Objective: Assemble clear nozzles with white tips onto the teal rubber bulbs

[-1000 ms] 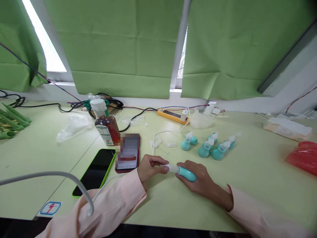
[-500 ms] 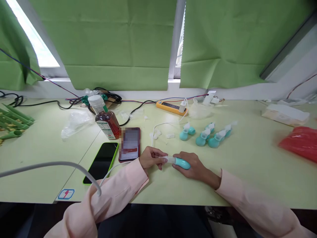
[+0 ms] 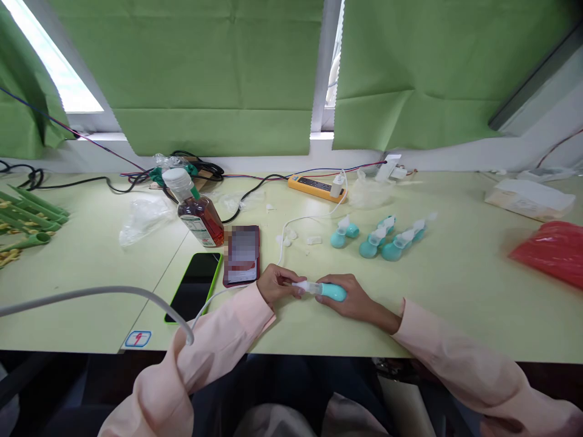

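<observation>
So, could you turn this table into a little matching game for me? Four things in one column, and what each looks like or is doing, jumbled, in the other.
Column one
1. Right hand
2. Power strip
3. Green-edged phone
4. Bottle

Column two
A. Lying with a dark screen
B. White cap on top, reddish-brown liquid inside
C. Gripping a teal bulb
D. Has a white plug in it

Pairs: 1-C, 2-D, 3-A, 4-B
</observation>
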A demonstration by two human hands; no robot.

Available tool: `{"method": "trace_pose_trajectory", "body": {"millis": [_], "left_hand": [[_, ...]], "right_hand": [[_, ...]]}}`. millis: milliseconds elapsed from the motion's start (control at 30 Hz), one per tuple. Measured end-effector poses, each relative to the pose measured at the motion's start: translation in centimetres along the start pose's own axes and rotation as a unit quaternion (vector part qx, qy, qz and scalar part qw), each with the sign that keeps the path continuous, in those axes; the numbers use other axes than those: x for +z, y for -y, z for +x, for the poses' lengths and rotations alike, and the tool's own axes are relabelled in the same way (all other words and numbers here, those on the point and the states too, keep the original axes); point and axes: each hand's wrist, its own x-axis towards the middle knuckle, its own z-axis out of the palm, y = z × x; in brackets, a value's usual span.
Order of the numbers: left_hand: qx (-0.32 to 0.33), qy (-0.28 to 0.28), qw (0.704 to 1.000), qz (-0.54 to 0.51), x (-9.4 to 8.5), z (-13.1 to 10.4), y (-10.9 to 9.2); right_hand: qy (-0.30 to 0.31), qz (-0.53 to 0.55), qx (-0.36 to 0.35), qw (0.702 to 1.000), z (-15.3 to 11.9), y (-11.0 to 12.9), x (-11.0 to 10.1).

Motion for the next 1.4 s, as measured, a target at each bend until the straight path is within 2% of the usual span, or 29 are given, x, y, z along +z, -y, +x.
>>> {"method": "trace_pose_trajectory", "body": {"millis": [233, 533, 700, 800, 867, 933, 1033, 1133, 1300, 1400], "left_hand": [[0.039, 0.031, 0.998, 0.033, 0.0, -0.2, 0.0], [0.067, 0.054, 0.994, 0.069, 0.1, -0.2, -0.6], [0.071, 0.005, 0.997, -0.014, 1.5, -0.6, -2.1], [0.117, -0.028, 0.993, -0.002, 2.8, -0.7, -2.5], [0.174, -0.067, 0.981, 0.054, 3.8, -0.9, -2.4], [0.222, -0.09, 0.962, 0.128, 4.7, -1.2, -2.2], [0.285, -0.085, 0.936, 0.187, 5.9, -1.5, -1.7], [0.353, -0.074, 0.909, 0.208, 6.5, -1.5, -1.0], [0.357, -0.015, 0.89, 0.282, 5.6, -0.1, -0.6], [0.353, -0.034, 0.867, 0.35, 3.8, 1.6, -1.2]], "right_hand": [[0.044, 0.0, -0.012, 0.999, -0.1, 0.3, -0.1], [0.056, 0.015, -0.015, 0.998, 0.0, 0.4, -0.2], [0.041, 0.085, -0.024, 0.995, 0.4, 1.4, -0.5], [0.033, 0.064, -0.015, 0.997, 0.3, 2.0, -0.1], [0.0, 0.044, -0.024, 0.999, 0.1, 2.0, 0.3], [-0.032, 0.031, -0.062, 0.997, -0.1, 1.9, 0.6], [-0.062, 0.017, -0.119, 0.991, -0.3, 1.2, 0.9], [-0.088, -0.003, -0.148, 0.985, -0.5, 0.7, 1.2], [-0.136, -0.036, -0.152, 0.978, 0.1, 0.3, 0.3], [-0.168, -0.084, -0.079, 0.979, 1.0, -0.2, -2.0]]}}
